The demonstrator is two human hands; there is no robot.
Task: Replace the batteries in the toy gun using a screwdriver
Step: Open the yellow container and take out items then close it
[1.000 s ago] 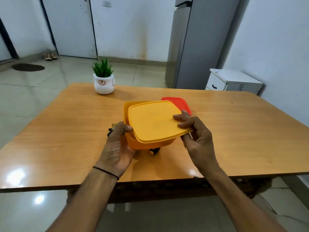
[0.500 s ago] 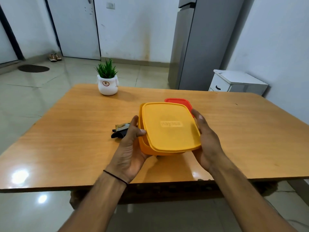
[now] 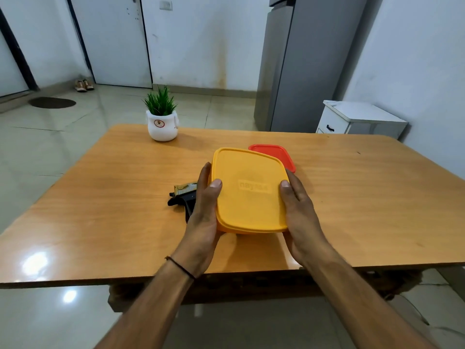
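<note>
A yellow plastic box [image 3: 249, 190] with its lid on sits in the middle of the wooden table [image 3: 100, 210]. My left hand [image 3: 203, 210] grips its left side, thumb on the lid. My right hand [image 3: 299, 210] grips its right side, thumb on the lid too. The black toy gun [image 3: 182, 195] lies on the table just left of the box, partly hidden behind my left hand. No screwdriver or batteries are in sight.
A red lid or box [image 3: 274, 154] lies right behind the yellow box. A small potted plant [image 3: 162, 119] stands at the table's far edge. Beyond the table are a grey fridge [image 3: 302, 64] and a white cabinet [image 3: 357, 119].
The lid, tilted above the box a second ago, now lies flat and closed on it. Both hands moved to the box's sides, thumbs pressing on the lid.
</note>
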